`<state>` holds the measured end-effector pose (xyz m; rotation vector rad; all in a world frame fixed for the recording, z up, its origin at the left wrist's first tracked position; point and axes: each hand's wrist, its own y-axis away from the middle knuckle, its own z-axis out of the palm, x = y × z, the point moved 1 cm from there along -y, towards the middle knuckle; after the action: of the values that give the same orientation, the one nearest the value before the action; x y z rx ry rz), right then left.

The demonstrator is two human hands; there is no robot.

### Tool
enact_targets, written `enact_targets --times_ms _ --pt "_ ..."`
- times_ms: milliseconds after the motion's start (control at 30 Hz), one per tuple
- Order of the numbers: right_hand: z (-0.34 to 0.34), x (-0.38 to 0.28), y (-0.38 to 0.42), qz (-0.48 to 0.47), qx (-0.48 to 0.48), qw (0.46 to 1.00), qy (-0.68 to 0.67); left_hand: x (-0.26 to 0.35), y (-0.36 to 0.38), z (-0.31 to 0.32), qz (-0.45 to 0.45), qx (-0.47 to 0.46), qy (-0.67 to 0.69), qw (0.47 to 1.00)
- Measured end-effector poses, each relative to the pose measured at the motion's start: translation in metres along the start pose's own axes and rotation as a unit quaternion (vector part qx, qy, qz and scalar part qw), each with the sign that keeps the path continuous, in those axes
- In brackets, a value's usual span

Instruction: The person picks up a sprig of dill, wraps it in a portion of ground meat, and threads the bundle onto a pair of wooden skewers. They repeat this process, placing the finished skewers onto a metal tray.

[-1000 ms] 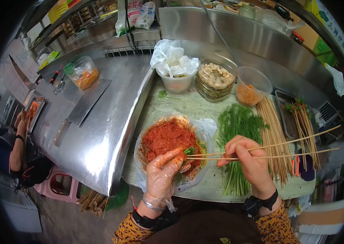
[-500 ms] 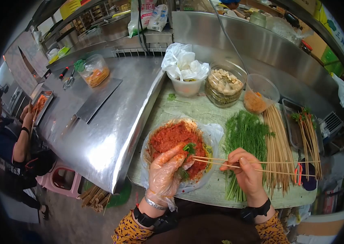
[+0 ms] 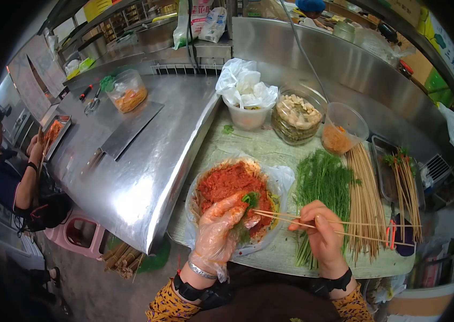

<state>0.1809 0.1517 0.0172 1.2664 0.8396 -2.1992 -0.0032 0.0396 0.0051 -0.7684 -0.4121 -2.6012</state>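
Far left, a co-worker's hands [image 3: 36, 147] sit at a small metal tray [image 3: 55, 137] of orange food, off the counter edge. Next on the steel counter [image 3: 146, 161]: a cleaver [image 3: 125, 131] lying flat, a plastic tub [image 3: 125, 92] with orange contents behind it, scissors [image 3: 92, 104] near the tub.

My left hand [image 3: 219, 228], in a clear plastic glove, is curled over the near side of the bowl of red minced filling [image 3: 229, 182], fingertips pinched on a small bunch of greens [image 3: 250, 199] pressed against the meat. The bowl is lined with a plastic bag and stands on the pale board at the table front.

The tips of 2 bamboo skewers [image 3: 280, 217] touch those greens. My right hand [image 3: 321, 231], bare, pinches the 2 skewers between thumb and fingers; the shafts run out right past the hand, slightly apart.

Behind: a white tub with bags [image 3: 246, 94], a glass jar of pale pieces [image 3: 297, 115], a clear cup with orange powder [image 3: 342, 129]. Right of the bowl lies a pile of dill [image 3: 321, 182], then a bundle of bare skewers [image 3: 366, 198], then a tray of finished skewers [image 3: 401, 172]. Red scissors [image 3: 390, 231] lie at the far right edge.
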Motion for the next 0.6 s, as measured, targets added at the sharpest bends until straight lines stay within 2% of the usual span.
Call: enact_targets --times_ms 33,100,200,600 --pt "0.001 -0.006 0.0 0.001 0.0 1.0 0.001 0.0 0.0 0.0 0.004 -0.007 0.006 1.0" --pt "0.002 -0.015 0.001 -0.026 -0.031 0.995 0.095 0.002 0.001 0.001 0.008 -0.015 0.012 1.0" --pt "0.0 -0.017 0.003 -0.025 -0.009 0.998 0.051 0.008 0.002 0.004 0.003 0.003 0.007 1.0" --pt "0.006 -0.007 -0.001 0.003 -0.021 0.999 0.028 0.003 0.004 -0.001 0.002 -0.006 0.03 1.0"
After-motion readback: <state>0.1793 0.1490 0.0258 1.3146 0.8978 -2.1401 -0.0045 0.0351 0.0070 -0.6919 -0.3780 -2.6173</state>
